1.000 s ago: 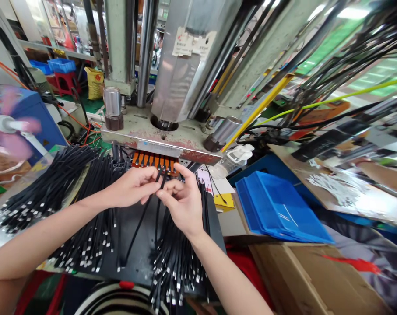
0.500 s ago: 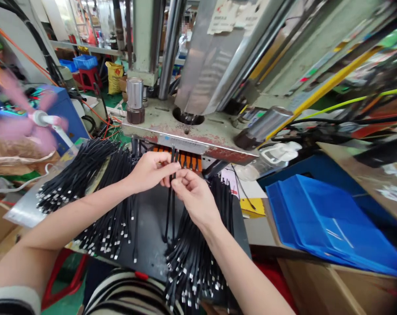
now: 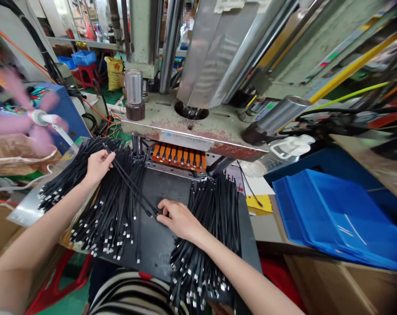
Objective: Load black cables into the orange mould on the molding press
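Two short black cables (image 3: 131,187) run slantwise between my hands over the dark worktable (image 3: 152,245). At their upper end, my left hand (image 3: 100,166) is closed in a pinch, above the left piles of cables. My right hand (image 3: 177,218) has its thumb and fingers curled round the lower end of one cable; the other cable's end lies just left of the fingertips. Behind them, an orange mould plate (image 3: 178,156) with several black connectors in a row sits under the press (image 3: 185,131).
Piles of black cables with silvery plugs lie at left (image 3: 109,218) and right (image 3: 214,201). Blue plastic trays (image 3: 332,218) stand at the right, near a clear plastic jug (image 3: 290,151). A pink fan (image 3: 39,117) spins at the left. A person (image 3: 187,33) is far back.
Both hands have come away from the mould with the cables. The left hand moved left over the piles, the right hand down towards me. The row of connectors now shows uncovered.
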`<state>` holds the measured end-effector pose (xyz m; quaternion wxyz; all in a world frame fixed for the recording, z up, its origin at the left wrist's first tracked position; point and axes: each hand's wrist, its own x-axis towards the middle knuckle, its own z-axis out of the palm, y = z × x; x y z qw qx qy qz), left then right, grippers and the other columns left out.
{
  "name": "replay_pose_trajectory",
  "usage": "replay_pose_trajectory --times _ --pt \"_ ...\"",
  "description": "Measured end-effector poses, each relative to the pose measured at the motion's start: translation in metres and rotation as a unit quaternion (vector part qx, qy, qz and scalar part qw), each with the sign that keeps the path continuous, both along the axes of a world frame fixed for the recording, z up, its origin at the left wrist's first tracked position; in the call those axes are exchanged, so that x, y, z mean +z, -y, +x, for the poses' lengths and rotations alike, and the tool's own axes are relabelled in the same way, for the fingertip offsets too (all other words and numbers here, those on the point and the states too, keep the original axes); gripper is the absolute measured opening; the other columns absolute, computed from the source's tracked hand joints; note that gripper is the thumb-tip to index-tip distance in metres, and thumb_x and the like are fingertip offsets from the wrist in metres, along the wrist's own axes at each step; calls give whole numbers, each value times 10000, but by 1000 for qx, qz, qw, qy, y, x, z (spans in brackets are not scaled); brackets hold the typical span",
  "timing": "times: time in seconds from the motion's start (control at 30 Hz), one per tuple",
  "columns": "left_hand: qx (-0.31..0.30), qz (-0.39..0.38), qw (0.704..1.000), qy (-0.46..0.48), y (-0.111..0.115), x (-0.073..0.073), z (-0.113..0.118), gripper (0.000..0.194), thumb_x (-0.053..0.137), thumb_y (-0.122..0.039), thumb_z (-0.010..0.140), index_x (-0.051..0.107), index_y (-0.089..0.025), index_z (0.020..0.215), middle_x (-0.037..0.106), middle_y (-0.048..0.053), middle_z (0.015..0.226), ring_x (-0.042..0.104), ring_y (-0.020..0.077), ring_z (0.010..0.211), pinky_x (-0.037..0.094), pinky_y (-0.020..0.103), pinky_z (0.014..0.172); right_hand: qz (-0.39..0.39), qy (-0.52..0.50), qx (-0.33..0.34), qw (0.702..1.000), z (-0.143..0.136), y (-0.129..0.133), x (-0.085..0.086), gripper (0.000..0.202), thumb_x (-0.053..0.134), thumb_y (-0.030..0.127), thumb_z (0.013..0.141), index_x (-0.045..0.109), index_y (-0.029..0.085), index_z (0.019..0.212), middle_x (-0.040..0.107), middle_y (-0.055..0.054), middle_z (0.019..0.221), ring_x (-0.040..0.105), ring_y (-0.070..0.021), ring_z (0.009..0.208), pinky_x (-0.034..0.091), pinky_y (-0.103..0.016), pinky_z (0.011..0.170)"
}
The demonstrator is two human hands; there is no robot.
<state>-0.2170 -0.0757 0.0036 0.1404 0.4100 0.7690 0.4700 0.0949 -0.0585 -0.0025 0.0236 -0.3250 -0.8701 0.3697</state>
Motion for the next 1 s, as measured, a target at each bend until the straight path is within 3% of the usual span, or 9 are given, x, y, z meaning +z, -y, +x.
replay_pose_trajectory --times 0.07,0.17,0.33,0.5,0.6,0.73,0.87,1.0 --pt "22 -21 999 -36 2 -13 -11 299 561 -404 795 478 -184 612 513 -31 488 463 94 447 351 196 465 27 40 18 999 -1 6 4 107 562 212 862 618 187 950 674 -34 860 636 -178 827 399 -259 726" --pt "50 -46 993 -101 2 -25 -15 309 515 -435 821 495 -184 642 509 -25 546 477 113 528 348 216 527 41 75 102 991 -10 21 7 108 546 249 886 623 183 926 692 -77 930 659 -227 894 423 -292 744" --pt "55 -58 981 -175 0 -31 -11 280 492 -387 841 595 -154 957 534 -9 674 512 141 624 387 245 633 35 71 189 979 -31 45 7 375 549 292 892 523 137 1233 693 -157 1020 674 -293 924 465 -352 745" --pt "63 -48 982 -169 5 -32 -10 613 532 -383 834 366 -76 1338 512 -22 706 540 161 668 433 274 713 35 40 214 975 -35 26 15 399 592 321 870 566 176 1241 713 -110 956 676 -272 904 469 -334 753" --pt "67 -29 984 -163 6 -32 -11 694 537 -393 830 288 -51 1380 507 -25 712 543 160 659 438 278 708 15 -13 164 986 -34 -8 25 300 601 275 866 629 196 1154 716 -31 834 673 -190 811 458 -277 752" --pt "60 -9 982 -180 8 -29 -10 560 497 -397 849 371 -97 1304 512 -27 696 540 161 643 433 280 697 33 -75 29 996 -43 -57 30 213 576 214 870 667 162 1056 711 -20 816 658 -139 741 465 -255 745" --pt "26 27 980 -195 11 -28 -10 416 467 -405 872 452 -146 1198 519 -34 684 522 144 599 421 263 652 68 -184 -4 981 -58 -83 29 226 628 167 819 670 166 1041 691 -81 1084 650 -177 974 485 -297 846" --pt "18 44 983 -180 12 -31 -13 342 476 -409 876 519 -167 1114 525 -34 668 506 130 574 399 246 605 103 -343 -36 933 -49 -87 33 238 642 196 812 664 195 1049 586 -106 1301 540 -209 1212 434 -354 990"
